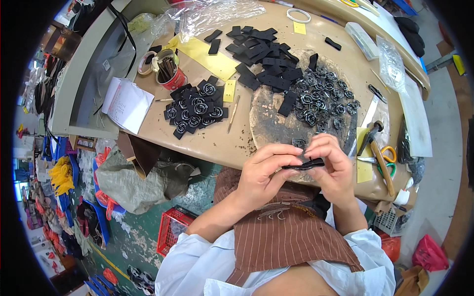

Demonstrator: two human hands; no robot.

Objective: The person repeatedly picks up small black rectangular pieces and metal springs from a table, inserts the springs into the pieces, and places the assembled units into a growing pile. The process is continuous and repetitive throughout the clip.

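Note:
Above the near edge of the round worn board (261,123), both hands pinch a short black strap (310,165). My left hand (266,170) closes its thumb and fingers on the strap's left end. On the other end are the fingertips of my right hand (333,160), also closed. A dark ring-shaped buckle (299,143) shows just behind the fingers; whether it touches the strap I cannot tell. Farther back on the board lies a heap of dark metal buckles (321,93). Flat black strap pieces (264,54) with small holes are piled beyond it.
Left of the board is a pile of black straps with buckles (195,108), beside a thin pointed tool (233,116). A red tin (173,79) and an open notebook (127,106) stand farther left. At right lie a hammer (382,163) and scissors (387,154).

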